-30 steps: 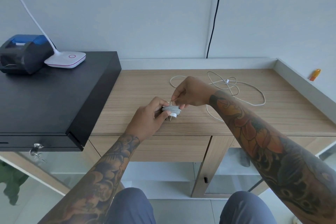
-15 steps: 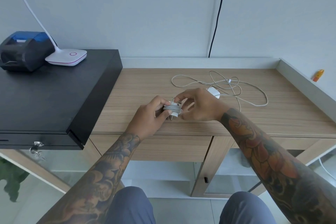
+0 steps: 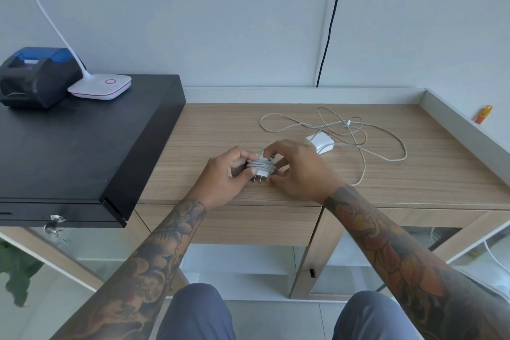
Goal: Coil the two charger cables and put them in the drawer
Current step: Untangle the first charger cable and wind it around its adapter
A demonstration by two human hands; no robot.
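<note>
A white charger (image 3: pixel 260 167) with its grey cable wound tightly around the plug body sits between my hands, prongs pointing toward me. My left hand (image 3: pixel 226 176) grips it from the left. My right hand (image 3: pixel 299 171) holds its right side, fingertips on the cable's end at the top. Behind my right hand lies the second charger (image 3: pixel 320 142), a white adapter with its loose cable (image 3: pixel 383 143) sprawled in loops across the wooden desk (image 3: pixel 414 174). The closed drawer front (image 3: pixel 248 225) is just below the desk edge.
A black cash drawer (image 3: pixel 82 141) occupies the desk's left, bearing a receipt printer (image 3: pixel 33 77) and a white lamp base (image 3: pixel 100 87). A black cord (image 3: pixel 329 25) hangs down the wall. An orange object (image 3: pixel 483 113) rests on the right ledge.
My right hand came down from above the wound charger to its right side, uncovering the second adapter behind it. The left hand kept its grip.
</note>
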